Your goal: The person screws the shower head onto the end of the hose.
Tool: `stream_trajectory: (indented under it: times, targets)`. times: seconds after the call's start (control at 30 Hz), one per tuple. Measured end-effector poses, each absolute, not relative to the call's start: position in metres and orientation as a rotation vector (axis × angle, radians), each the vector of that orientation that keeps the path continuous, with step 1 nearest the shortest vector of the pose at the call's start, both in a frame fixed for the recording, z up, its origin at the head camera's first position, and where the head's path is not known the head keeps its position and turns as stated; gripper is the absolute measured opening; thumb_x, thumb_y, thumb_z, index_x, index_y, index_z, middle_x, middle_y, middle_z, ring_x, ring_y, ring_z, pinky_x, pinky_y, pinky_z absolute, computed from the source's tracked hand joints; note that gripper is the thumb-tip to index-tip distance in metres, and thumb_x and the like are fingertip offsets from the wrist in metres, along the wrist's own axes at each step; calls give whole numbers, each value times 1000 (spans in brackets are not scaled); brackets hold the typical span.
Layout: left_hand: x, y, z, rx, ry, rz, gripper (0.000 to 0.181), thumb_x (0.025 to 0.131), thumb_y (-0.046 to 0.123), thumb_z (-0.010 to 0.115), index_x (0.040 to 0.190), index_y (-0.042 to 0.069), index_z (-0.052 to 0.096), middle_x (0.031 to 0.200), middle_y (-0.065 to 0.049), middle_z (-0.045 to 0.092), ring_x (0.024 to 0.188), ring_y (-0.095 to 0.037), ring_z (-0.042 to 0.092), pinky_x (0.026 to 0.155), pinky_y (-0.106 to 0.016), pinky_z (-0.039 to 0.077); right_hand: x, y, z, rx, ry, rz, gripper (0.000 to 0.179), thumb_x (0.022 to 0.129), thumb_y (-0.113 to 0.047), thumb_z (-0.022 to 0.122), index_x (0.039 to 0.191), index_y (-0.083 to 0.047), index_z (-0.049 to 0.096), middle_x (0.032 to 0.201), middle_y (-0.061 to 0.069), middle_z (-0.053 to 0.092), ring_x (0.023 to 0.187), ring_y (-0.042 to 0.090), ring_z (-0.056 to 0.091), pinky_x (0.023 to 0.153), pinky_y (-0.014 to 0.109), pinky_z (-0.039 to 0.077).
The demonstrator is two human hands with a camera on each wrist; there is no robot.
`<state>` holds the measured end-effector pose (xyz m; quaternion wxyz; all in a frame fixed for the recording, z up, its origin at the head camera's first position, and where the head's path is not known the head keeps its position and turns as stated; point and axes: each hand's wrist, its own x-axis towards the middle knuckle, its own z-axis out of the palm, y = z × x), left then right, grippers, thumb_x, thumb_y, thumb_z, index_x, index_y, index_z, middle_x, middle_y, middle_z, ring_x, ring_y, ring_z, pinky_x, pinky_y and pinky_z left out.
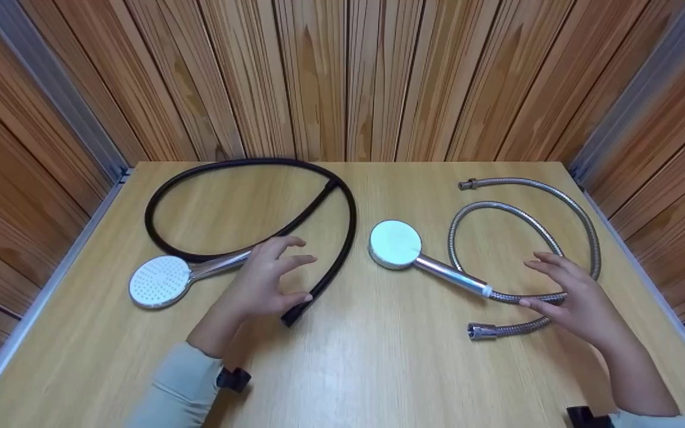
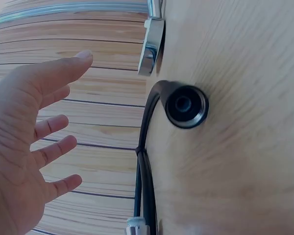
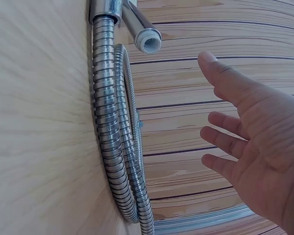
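Observation:
My left hand [image 1: 265, 278] hovers with spread fingers above the table, holding nothing. Under it lie the handle of a shower head [image 1: 159, 282] with a white dotted face and the loose end of a black shower hose [image 1: 351, 220]. In the left wrist view the hose's round open fitting [image 2: 186, 106] faces the camera. Over the silver metal shower hose [image 1: 593, 238] is my right hand [image 1: 583, 300], its fingers apart and empty. A second shower head [image 1: 395, 245] lies left of that hand; its white-tipped threaded handle end [image 3: 150, 41] shows in the right wrist view.
The wooden table [image 1: 342, 380] is backed by a wood-plank wall [image 1: 319, 77], with plank walls and grey metal edging at both sides. The black hose loops at the left, the metal hose at the right. A dark wrist-camera mount [image 1: 233, 379] sits at the left cuff.

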<state>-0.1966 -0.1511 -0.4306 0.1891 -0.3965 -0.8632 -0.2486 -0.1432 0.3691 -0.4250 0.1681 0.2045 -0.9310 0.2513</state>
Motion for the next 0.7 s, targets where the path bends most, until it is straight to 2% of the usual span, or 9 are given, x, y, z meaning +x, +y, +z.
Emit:
stream_trajectory:
  times: [0.07,0.13,0.23,0.4,0.63,0.7]
  targets:
    - [-198,-148,-432,-1129,-2412,-716,56,70,30,88,120,14,67,130,-15,52,121,-34,48,96,-59,36,-143,370,-425,587,-2640,729,65,67,-5,88,127,-3,62,135,21,52,121,47,47,98,7,22]
    - [-199,-145,-433,-1134,-2410,-732,57,70,30,88,121,14,67,131,-13,53,121,-33,48,96,-58,36,-142,370,-426,590,-2636,744,64,66,-4,88,125,-3,62,134,21,52,120,48,48,97,4,20]
    - [-200,-140,-435,-1144,-2416,-754,56,71,29,87,122,15,67,131,-13,53,121,-30,48,97,-57,36,-141,371,-428,583,-2638,743,64,66,-4,88,125,-4,63,134,19,53,122,41,48,97,3,21]
    - [-204,-130,-436,-1165,-2429,-766,54,72,28,87,121,14,68,131,-13,53,122,-30,48,98,-55,36,-141,372,-431,583,-2638,737,61,66,-5,89,123,-7,66,133,15,56,125,23,48,97,3,23]
    - [-206,-116,-433,-1159,-2541,-773,55,76,31,84,126,17,66,135,-8,50,125,-27,46,102,-51,35,-140,373,-434,605,-2630,772,59,66,-5,89,120,-8,67,126,12,61,121,-5,44,95,3,26]
    - [-206,-113,-432,-1157,-2565,-790,55,76,31,84,127,17,66,136,-8,50,126,-27,45,103,-50,35,-140,374,-434,611,-2627,785,58,65,-4,89,119,-7,68,123,12,63,119,-9,42,95,3,26]
